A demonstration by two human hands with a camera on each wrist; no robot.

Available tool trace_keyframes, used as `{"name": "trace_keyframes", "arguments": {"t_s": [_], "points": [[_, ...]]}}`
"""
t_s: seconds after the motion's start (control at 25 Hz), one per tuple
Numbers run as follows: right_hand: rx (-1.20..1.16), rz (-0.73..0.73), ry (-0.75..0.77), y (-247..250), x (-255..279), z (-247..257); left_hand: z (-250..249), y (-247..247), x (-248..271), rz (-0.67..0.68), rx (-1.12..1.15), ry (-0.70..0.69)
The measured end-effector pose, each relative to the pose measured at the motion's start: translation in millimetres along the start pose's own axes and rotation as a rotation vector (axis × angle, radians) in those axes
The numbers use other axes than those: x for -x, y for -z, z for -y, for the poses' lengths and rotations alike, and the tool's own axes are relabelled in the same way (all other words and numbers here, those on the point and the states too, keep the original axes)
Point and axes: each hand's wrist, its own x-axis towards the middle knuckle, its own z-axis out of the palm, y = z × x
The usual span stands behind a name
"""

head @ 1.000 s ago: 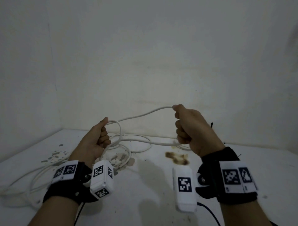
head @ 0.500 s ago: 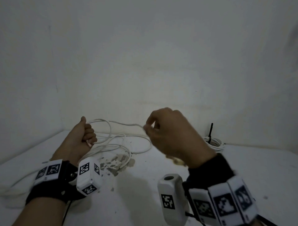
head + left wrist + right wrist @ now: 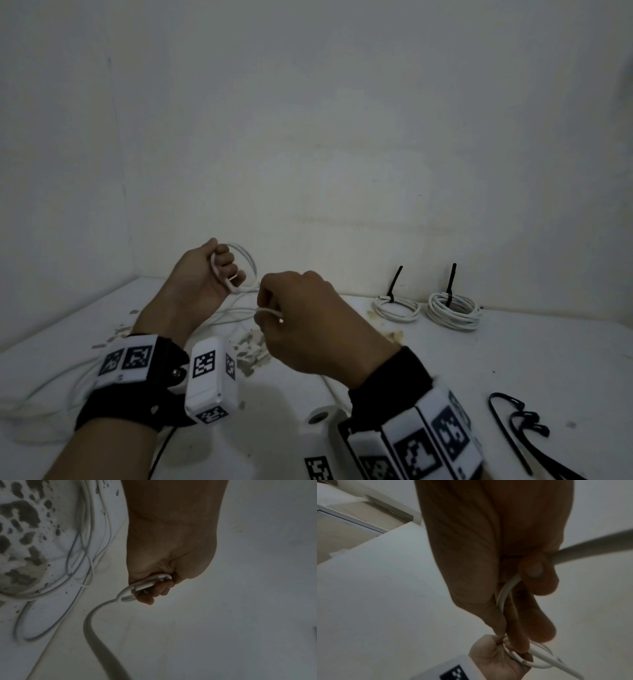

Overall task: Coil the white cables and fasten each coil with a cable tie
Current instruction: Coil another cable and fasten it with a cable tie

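Hands (image 3: 202, 284) (image 3: 308, 322) raised, fisted — apparently both gripping cable (image 3: 248, 265).

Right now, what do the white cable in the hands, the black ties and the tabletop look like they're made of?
White cable: looks like a smooth matte plastic or rubber jacket; it bends into soft loops in the left hand.
Black cable ties: probably nylon; thin, stiff, slightly glossy strips.
Tabletop: a hard white painted or laminated surface, likely; flaking patches near the left hand suggest a coating.
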Motion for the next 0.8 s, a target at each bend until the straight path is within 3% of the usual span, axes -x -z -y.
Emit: {"name": "trace_keyframes", "arguments": {"t_s": [0.12,0.28,0.48,0.6,0.72,0.8], "points": [[-0.051,-0.039,0.026,1,0,2,8,-19,6,0.048,-0.017,0.024],[-0.157,-0.045,-0.004,1,-3,-1,24,-46,21,0.198,-0.123,0.159],[-0.236,-0.362,-0.149,21,-4,-26,33,-57,30,0.319,-0.541,0.078],[-0.369,-0.473,-0.258,31,-2,-41,34,-60,32,0.361,-0.598,0.133],[-0.304,-0.565,-0.314,34,-2,-48,42,-65,37,0.359,-0.610,0.162],[-0.284,-0.543,-0.346,38,1,-54,44,-64,35,0.329,-0.542,0.164]]}}
